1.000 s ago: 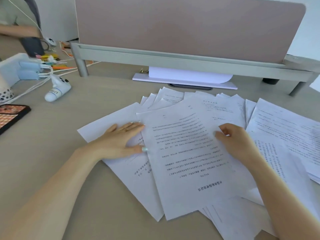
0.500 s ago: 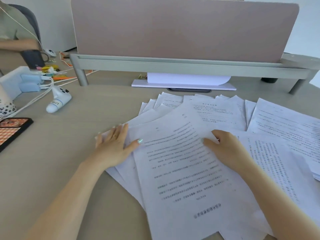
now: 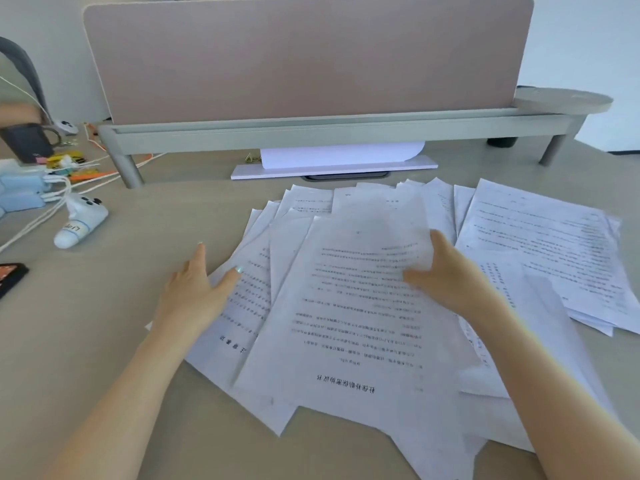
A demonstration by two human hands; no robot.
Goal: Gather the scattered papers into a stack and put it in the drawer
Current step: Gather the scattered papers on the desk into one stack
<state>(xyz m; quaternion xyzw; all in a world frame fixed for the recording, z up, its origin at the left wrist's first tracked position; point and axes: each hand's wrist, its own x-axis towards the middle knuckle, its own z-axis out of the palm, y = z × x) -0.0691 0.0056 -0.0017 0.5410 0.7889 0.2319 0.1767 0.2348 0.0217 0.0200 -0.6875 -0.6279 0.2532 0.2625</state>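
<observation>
Desk (image 3: 104, 341): papers (image 3: 346, 323) more bunched vs. before

Colours and patterns, desk view

White papers (image 3: 363, 306) with black printed text; beige desk (image 3: 104, 341); dusty-pink divider panel (image 3: 304, 57) on a grey-green shelf (image 3: 311, 133); white tube (image 3: 81, 223) with black spots; pale blue chargers (image 3: 24, 192) with white cables (image 3: 38, 216); mint-green nail polish on the left hand (image 3: 194, 289).

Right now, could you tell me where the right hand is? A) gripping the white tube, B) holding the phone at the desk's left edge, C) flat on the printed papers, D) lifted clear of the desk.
C: the right hand lies with straight fingers on the papers, far from the phone and tube at left.
</observation>
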